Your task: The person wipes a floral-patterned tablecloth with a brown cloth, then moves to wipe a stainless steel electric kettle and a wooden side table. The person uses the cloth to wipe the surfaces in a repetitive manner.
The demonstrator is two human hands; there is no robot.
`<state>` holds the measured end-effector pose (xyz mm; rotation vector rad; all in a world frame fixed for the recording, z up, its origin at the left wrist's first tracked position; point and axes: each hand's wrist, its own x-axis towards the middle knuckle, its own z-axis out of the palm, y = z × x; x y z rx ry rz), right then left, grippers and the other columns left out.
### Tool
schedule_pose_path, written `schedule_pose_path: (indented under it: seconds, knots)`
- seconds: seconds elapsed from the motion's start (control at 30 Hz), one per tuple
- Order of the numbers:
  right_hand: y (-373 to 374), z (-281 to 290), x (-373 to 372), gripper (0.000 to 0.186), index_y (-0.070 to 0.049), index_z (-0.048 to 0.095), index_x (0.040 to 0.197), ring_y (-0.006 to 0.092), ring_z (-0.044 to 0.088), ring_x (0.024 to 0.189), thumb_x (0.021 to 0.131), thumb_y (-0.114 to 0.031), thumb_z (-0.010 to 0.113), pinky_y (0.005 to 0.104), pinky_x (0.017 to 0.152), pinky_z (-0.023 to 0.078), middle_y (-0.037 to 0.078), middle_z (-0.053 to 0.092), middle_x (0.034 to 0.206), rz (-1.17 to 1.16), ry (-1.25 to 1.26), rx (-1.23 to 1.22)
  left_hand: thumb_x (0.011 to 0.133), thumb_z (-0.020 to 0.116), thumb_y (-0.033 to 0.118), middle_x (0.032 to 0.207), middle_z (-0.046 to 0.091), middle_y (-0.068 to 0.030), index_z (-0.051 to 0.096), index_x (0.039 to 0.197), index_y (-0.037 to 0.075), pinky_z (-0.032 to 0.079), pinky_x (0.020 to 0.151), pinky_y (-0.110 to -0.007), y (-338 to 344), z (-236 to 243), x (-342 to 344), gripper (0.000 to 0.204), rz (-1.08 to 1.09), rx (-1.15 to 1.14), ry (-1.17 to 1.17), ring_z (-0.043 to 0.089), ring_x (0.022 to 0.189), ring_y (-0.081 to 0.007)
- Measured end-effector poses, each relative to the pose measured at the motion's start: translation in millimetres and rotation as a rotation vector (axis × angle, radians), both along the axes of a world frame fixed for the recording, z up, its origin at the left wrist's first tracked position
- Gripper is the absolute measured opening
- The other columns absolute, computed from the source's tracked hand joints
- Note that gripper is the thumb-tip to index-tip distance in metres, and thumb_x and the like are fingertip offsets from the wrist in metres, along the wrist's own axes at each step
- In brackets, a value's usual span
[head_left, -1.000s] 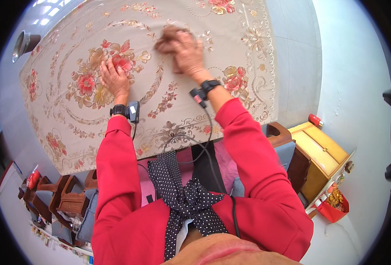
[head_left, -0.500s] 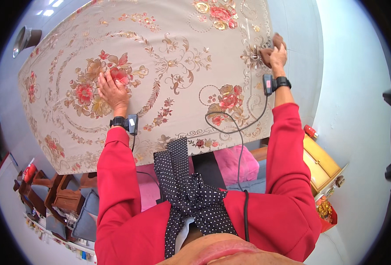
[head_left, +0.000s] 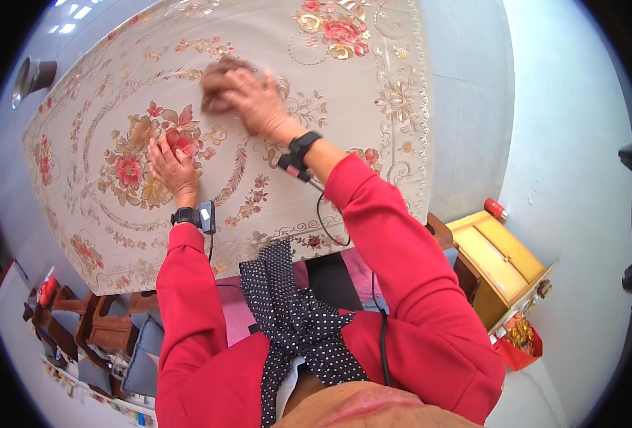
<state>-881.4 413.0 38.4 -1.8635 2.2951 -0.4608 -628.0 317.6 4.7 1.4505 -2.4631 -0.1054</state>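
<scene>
A beige tablecloth point(head_left: 294, 178) with red and gold flowers covers the large table before me. My left hand point(head_left: 173, 167) lies flat on its central flower bunch, fingers stretched out and holding nothing. Farther off and to the right of it, my right hand point(head_left: 255, 103) presses a crumpled brown cloth point(head_left: 220, 85) against the tablecloth. Motion blurs the cloth and the fingertips, and the palm hides part of the cloth. Each wrist wears a black strap with a small cabled box.
A yellow cabinet point(head_left: 498, 257) stands right of the table, with a red can point(head_left: 496, 208) on top and a red bag point(head_left: 521, 346) beside it. Wooden chairs point(head_left: 109, 321) stand at the lower left. A metal-rimmed round vessel point(head_left: 31, 80) sits past the far left edge.
My right hand has swept the brown cloth from the table's right edge leftward to near the middle. My left hand remains flat on the same flowers. The view has shifted slightly.
</scene>
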Motion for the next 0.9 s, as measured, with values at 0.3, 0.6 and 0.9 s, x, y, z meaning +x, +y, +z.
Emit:
schedule_pose_path:
  seconds: [0.3, 0.6, 0.9]
  knots:
    - [172.5, -20.3, -265.4, 0.034, -0.024, 0.063, 0.122, 0.0325, 0.051, 0.126, 0.089, -0.019, 0.056, 0.0514, 0.101, 0.044, 0.011, 0.055, 0.133, -0.776, 0.096, -0.094, 0.097, 0.044, 0.030, 0.157, 0.035, -0.0092, 0.041, 0.150, 0.018, 0.021, 0.116, -0.053, -1.0, 0.1, -0.9, 0.055, -0.020, -0.044, -0.007, 0.030, 0.146, -0.0298]
    - [187.9, 21.3, -301.1, 0.035, -0.010, 0.065, 0.120, 0.0300, 0.061, 0.116, 0.087, -0.013, 0.056, 0.0382, 0.102, 0.048, 0.012, 0.067, 0.120, -0.868, -0.166, -0.292, 0.096, 0.045, 0.029, 0.157, 0.034, -0.0101, 0.040, 0.150, 0.018, 0.021, 0.116, -0.054, -0.8, -1.0, 0.2, 0.055, -0.017, -0.020, 0.019, 0.029, 0.147, -0.0300]
    - [-94.0, 30.6, -46.2, 0.045, -0.021, 0.067, 0.112, 0.0283, 0.050, 0.126, 0.069, -0.008, 0.073, 0.0520, 0.098, 0.044, 0.007, 0.053, 0.136, -0.082, -0.214, -0.259, 0.096, 0.046, 0.027, 0.157, 0.035, -0.0086, 0.041, 0.150, 0.018, 0.021, 0.116, -0.053, 0.3, 3.3, -1.3, 0.055, 0.000, 0.004, 0.005, 0.029, 0.147, -0.0289]
